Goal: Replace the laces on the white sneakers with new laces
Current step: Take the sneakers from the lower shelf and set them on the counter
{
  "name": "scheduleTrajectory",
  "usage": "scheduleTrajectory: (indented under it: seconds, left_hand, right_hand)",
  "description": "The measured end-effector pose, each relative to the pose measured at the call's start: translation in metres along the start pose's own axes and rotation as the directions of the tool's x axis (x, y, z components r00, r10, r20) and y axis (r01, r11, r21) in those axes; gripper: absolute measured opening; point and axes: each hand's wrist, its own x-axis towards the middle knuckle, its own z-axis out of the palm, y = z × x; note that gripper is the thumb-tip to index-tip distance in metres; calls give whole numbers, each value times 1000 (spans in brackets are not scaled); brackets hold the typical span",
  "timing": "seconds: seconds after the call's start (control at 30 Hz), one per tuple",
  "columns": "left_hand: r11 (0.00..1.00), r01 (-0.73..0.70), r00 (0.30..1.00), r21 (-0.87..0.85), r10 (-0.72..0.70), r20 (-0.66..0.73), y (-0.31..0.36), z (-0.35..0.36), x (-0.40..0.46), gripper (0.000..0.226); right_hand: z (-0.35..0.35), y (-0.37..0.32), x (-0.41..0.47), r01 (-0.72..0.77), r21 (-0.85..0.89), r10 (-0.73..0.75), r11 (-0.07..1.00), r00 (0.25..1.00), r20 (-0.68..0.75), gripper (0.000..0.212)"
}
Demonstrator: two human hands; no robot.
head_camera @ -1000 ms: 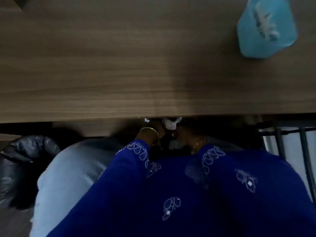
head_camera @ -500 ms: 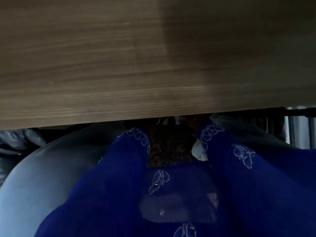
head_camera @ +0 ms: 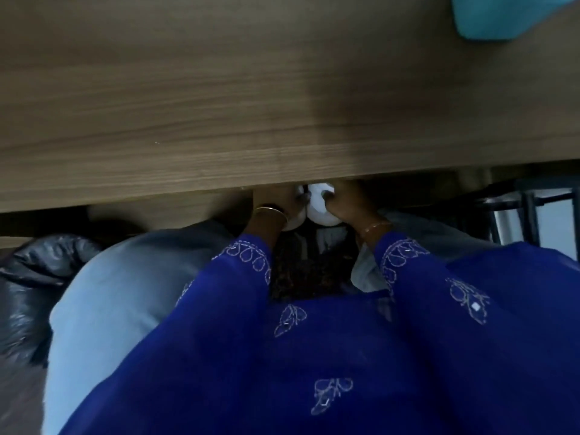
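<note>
Hands: our left hand (head_camera: 276, 202) and right hand (head_camera: 346, 204) meet just under the near edge of the wooden table (head_camera: 219, 105), both curled round a white sneaker (head_camera: 320, 205) held between them.
Left hand state: fingers wrapped on the sneaker's left side; the fingertips are hidden by the table edge, so we cannot tell whether they pinch a lace.
Right hand state: closed on the sneaker's right side, knuckles towards us, thumb tucked against the white upper.
Sneaker location: below the tabletop, above our lap, half hidden by the table edge; only a rounded white part shows, and no lace can be made out.
How it will handle: we judge the shoe light and fairly soft in the upper, firmer at the sole; a lace would be limp and thin. Best held by the sole or heel with one hand, leaving the other free for the eyelets.
Arm pose: both forearms reach forward and converge, blue embroidered sleeves (head_camera: 251, 268) down to the wrists, a gold bangle (head_camera: 271, 211) on the left wrist and a thin bracelet (head_camera: 375, 227) on the right.
Elsewhere: a turquoise container (head_camera: 502, 17) sits at the table's far right corner.
</note>
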Motion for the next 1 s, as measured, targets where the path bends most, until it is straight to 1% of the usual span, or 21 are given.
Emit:
scheduleTrajectory:
  seconds: [0.03,0.07,0.1,0.13,0.2,0.3,0.37,0.43,0.63,0.7,0.77,0.87,0.93,1.0]
  left_hand:
    - [998,-15,996,-65,9,-85,6,-8,-7,43]
    - [998,-19,993,-68,11,-116,8,-12,-14,41]
    - [994,-7,992,-109,-7,-124,9,-15,-24,39]
    - [990,-24,989,-136,4,-147,12,-19,-33,37]
    - [980,4,981,-200,-42,-189,14,-22,-42,37]
    - [965,17,977,-262,-71,-199,23,-39,-66,38]
    - [963,39,980,-268,-90,-179,26,-45,-71,41]
    - [965,27,984,-259,-70,-161,31,-52,-83,45]
    - [949,-45,989,-313,-2,-148,40,-59,-120,36]
    - [948,-57,989,-312,10,-150,45,-61,-130,35]
    - [946,-76,982,-314,17,-186,49,-68,-142,31]
    - [933,-102,970,-345,17,-240,51,-80,-157,30]
    - [942,-120,966,-315,37,-256,54,-89,-169,33]
    - [953,-146,958,-265,69,-277,58,-97,-178,36]
  right_hand:
    - [-7,-4,-7,15,73,-13,997,1000,-22,36]
    - [-13,-2,-15,49,99,-44,994,998,-54,36]
    - [-19,-3,-22,55,108,-49,993,997,-58,36]
    - [-24,-4,-30,66,107,-60,992,996,-64,35]
    - [-34,-5,-39,46,94,-39,995,997,-73,32]
    - [-52,-11,-56,24,121,-12,992,995,-99,28]
    - [-61,-11,-62,6,184,12,983,995,-100,23]
    - [-69,-14,-75,4,190,14,982,995,-94,21]
    - [-92,-26,-115,29,322,40,946,978,-206,28]
    - [-99,-32,-127,52,419,61,907,966,-251,28]
    - [-106,-39,-142,85,489,73,868,953,-295,22]
    - [-119,-47,-158,153,524,41,838,940,-339,34]
    - [-125,-51,-171,165,557,60,814,930,-363,32]
    - [-130,-53,-181,177,580,70,795,924,-377,36]
